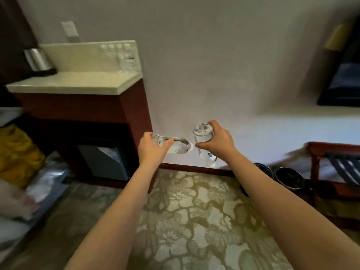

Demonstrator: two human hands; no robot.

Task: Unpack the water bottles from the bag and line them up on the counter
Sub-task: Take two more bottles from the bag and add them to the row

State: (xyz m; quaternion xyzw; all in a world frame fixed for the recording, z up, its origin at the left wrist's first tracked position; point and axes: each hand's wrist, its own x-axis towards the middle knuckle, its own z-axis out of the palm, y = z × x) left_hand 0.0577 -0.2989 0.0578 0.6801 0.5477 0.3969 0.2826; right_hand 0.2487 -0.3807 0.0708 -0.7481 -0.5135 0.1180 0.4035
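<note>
Carpet (pixel 194 221) with a pale floral pattern is seen across the lower floor, bounded by a plain light wall (pixel 214 65). At upper left a desk (pixel 78 82) with a cream top on a dark wooden base is noted; several clear bottles (pixel 118 53) are ranged along its back edge at the right, and a metal kettle (pixel 39 59) is placed at its left rear corner. A small dark fridge (pixel 103 162) is set beneath it. Two dark round bins (pixel 288 178) are observed on the floor at right, near a wooden rack (pixel 335 152). Both arms are extended forward in mid-air, clear of the desk. The left hand (pixel 152 151) is closed in a grip around a water bottle (pixel 177 149) held roughly level, cap towards the right. The right hand (pixel 218 141) is closed around a second water bottle (pixel 202 137), held base upward with its neck pointing down. The two bottles are held near each other.
</note>
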